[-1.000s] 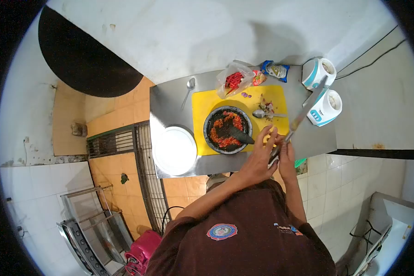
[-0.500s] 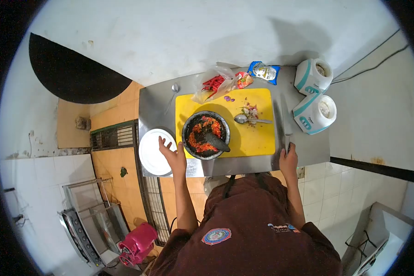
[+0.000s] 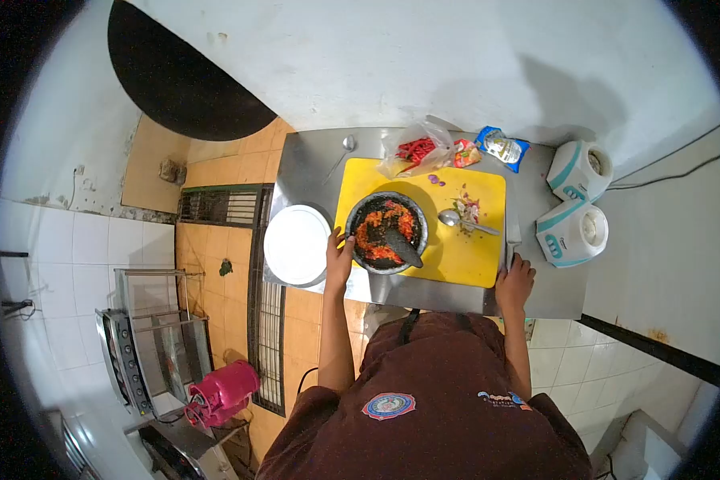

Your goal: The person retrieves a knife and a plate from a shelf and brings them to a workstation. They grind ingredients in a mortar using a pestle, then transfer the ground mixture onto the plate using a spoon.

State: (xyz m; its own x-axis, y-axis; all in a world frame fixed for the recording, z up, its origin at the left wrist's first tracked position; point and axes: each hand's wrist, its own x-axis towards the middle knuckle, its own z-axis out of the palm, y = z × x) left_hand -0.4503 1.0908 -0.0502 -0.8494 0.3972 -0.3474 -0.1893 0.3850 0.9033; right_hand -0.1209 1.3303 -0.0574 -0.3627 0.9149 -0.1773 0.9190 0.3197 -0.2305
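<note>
My left hand (image 3: 339, 262) is at the left side of a stone mortar (image 3: 357, 260), touching its outer wall, with its fingers slightly apart. Red chopped paste (image 3: 374, 232) lines the bowl, and a dark stone pestle (image 3: 403, 248) rests in it. The mortar stands on a yellow cutting board (image 3: 464, 270). To the right of the board, a knife (image 3: 513, 224) lies flat on the metal table. My right hand (image 3: 516, 286) has its fingers curled at the handle end, which they partly hide. A spoon (image 3: 450, 218) lies on the board beside onion scraps (image 3: 467, 210).
A white plate (image 3: 298, 244) is left of the mortar, with another spoon (image 3: 349, 144) behind. A bag of red chilies (image 3: 415, 150), a red packet (image 3: 466, 154) and a blue packet (image 3: 502, 148) lie at the back. Two white appliances (image 3: 581, 170) (image 3: 572, 234) stand right.
The hands have moved apart. My right hand has lowered the knife onto the table right of the board. My left hand has moved left and come to the mortar's side. The view has shifted.
</note>
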